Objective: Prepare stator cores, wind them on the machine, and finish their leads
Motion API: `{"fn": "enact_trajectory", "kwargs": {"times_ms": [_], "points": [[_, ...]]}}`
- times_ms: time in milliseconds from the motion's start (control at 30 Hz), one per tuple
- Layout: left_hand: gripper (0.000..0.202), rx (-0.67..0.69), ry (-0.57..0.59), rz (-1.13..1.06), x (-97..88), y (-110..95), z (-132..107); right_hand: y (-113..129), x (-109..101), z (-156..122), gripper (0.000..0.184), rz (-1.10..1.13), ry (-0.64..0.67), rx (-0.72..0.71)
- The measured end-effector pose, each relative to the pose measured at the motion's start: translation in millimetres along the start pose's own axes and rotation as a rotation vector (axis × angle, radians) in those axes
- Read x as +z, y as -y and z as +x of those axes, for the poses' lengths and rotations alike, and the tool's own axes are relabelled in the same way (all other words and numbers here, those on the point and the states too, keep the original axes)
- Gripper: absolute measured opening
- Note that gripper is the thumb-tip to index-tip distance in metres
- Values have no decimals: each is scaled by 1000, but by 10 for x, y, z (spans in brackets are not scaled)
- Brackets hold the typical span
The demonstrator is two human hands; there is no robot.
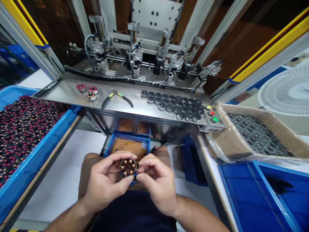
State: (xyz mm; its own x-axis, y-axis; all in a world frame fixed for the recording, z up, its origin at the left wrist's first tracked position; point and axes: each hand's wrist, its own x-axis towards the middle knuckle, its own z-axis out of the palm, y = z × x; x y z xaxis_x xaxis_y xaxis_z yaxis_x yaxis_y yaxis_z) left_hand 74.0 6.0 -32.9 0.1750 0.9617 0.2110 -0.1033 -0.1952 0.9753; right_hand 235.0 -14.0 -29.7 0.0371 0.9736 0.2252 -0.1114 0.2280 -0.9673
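Ring of copper coils, grasped above the lap by the fingers of the left hand, appears wound, leaving loose wire, seemingly pinched by the right hand, unfinished.

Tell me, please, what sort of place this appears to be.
Likely a factory workstation: metal fixtures stand behind the steel ledge, coloured push-buttons sit at its right end, and a blue bin on the left holds heaped small parts.
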Motion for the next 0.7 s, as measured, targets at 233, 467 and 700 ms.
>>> {"fn": "enact_trajectory", "kwargs": {"times_ms": [233,467,700], "points": [[47,20,34,-10,8,-19,24,99,-7,44,12,-145,-60,-81],[50,125,-8,117,38,-29,28,107,-66,3,8,-185,-21,-100],[52,156,25,73,9,-108,57,81,-199,119,27,-284,139,-330]]}}
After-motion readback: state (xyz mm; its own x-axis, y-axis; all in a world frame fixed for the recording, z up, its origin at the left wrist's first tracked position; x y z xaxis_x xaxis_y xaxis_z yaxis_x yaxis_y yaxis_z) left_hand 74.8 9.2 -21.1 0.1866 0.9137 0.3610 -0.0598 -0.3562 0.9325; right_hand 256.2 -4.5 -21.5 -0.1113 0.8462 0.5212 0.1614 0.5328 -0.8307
